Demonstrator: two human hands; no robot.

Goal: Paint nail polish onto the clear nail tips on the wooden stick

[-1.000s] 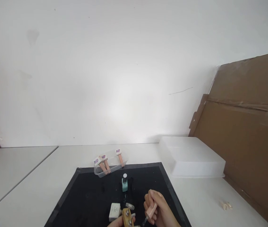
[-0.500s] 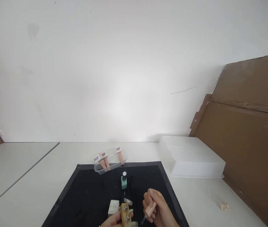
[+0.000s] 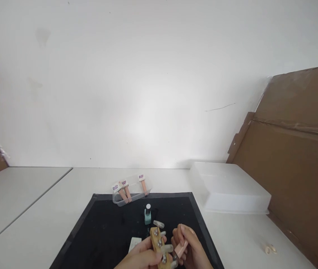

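Observation:
My left hand [image 3: 143,257] grips a wooden block [image 3: 156,241] with metal studs and several clear nail tips sticking out of its side. Close on its right, my right hand [image 3: 192,246] holds a pink polish cap [image 3: 180,249] pinched in curled fingers, its brush end pointing down-left near the lower nail tips. Whether the brush touches a tip I cannot tell. A teal polish bottle [image 3: 147,215] with a white-topped cap stands upright beyond the block. Partly behind my left hand lies a small white box [image 3: 134,243].
On the black mat's [image 3: 108,224] far edge rests a clear tray [image 3: 133,198] holding pink-handled items with white labels. A white plastic bin [image 3: 231,190] sits at the right, with small beige rings [image 3: 270,249] nearer. Cardboard [image 3: 296,168] stands along the right side.
My left hand has raised the wooden block up and to the right, showing more of it. The brush end is now close to the block's nail tips.

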